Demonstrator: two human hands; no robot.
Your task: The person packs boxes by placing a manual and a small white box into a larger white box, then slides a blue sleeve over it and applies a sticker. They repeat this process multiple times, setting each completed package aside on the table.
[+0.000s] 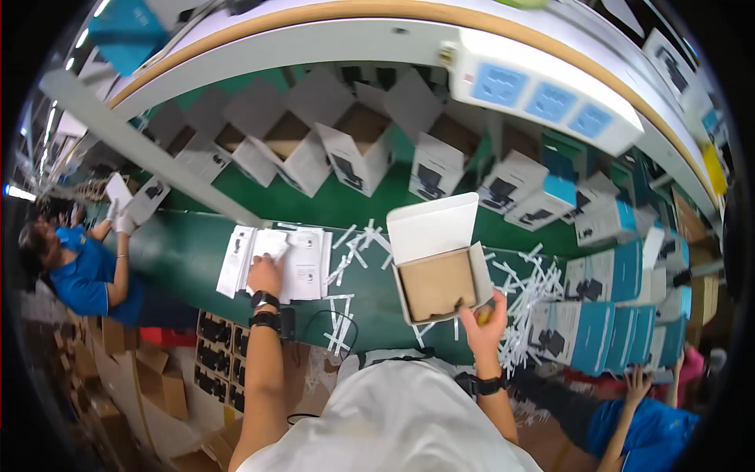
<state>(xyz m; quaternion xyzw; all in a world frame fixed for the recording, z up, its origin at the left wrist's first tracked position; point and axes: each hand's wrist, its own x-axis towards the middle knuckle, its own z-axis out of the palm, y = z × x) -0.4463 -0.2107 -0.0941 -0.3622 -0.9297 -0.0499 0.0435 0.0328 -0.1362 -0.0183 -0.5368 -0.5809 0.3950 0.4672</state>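
An open white carton [437,228] rests on the green table in front of me, its lid raised toward the far side. Inside it lies a brown cardboard insert [436,285]. My right hand [486,326] grips the carton's near right corner, thumb at the wall; a small yellow patch shows among the fingers, too small to name. To the left, my left hand [266,274] reaches over piles of printed leaflets [308,267]. Its fingers are closed on a white folded leaflet [270,244] on top, partly hidden by the hand.
White paper strips [523,315] litter the table around the carton. Open cartons [358,153] line the far side below a shelf with a power strip [543,93]. Teal-and-white boxes [594,334] stack at right. Co-workers in blue [86,271] stand left and lower right.
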